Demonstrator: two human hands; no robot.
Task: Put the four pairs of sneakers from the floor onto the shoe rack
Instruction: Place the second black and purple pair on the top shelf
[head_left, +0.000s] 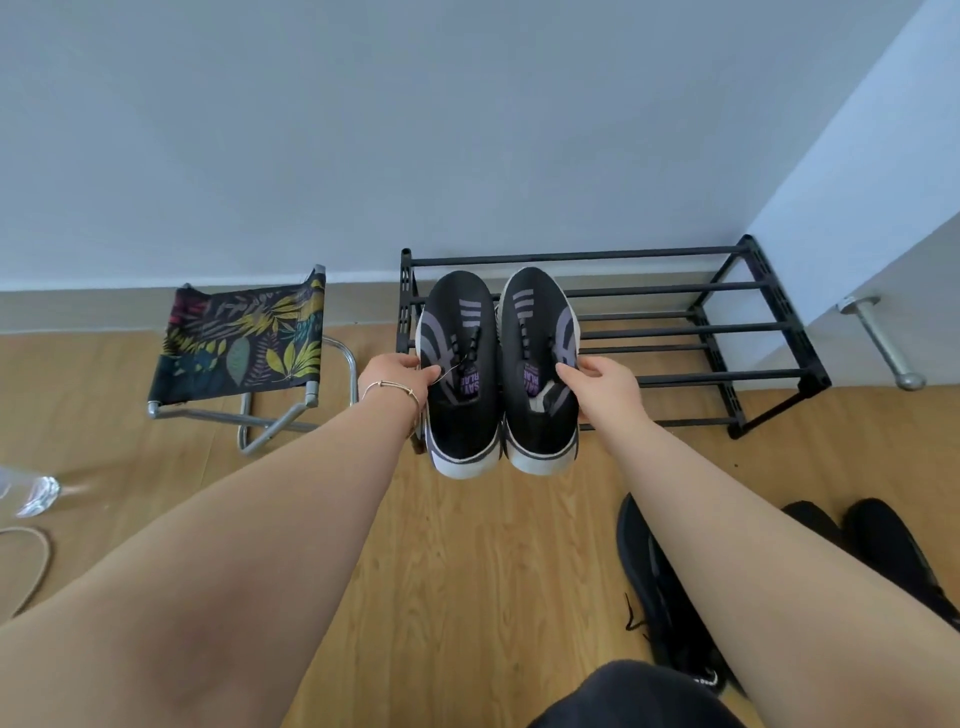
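Observation:
I hold a pair of black sneakers with grey-purple stripes and white soles side by side, toes toward the wall, over the left end of the black metal shoe rack (675, 332). My left hand (395, 376) grips the left sneaker (457, 395) at its outer side. My right hand (602, 382) grips the right sneaker (537, 322) at its opening. The rack's bars carry nothing else that I can see. More black sneakers lie on the wooden floor at the lower right: one (649, 582) partly hidden under my right forearm, and a pair (883, 545) beyond it.
A folding stool (244, 345) with a leaf-print seat stands left of the rack. A clear bottle (31, 491) and a loop of cord (31, 561) lie at the left edge. A white wall corner with a metal bar (878, 343) juts out right of the rack.

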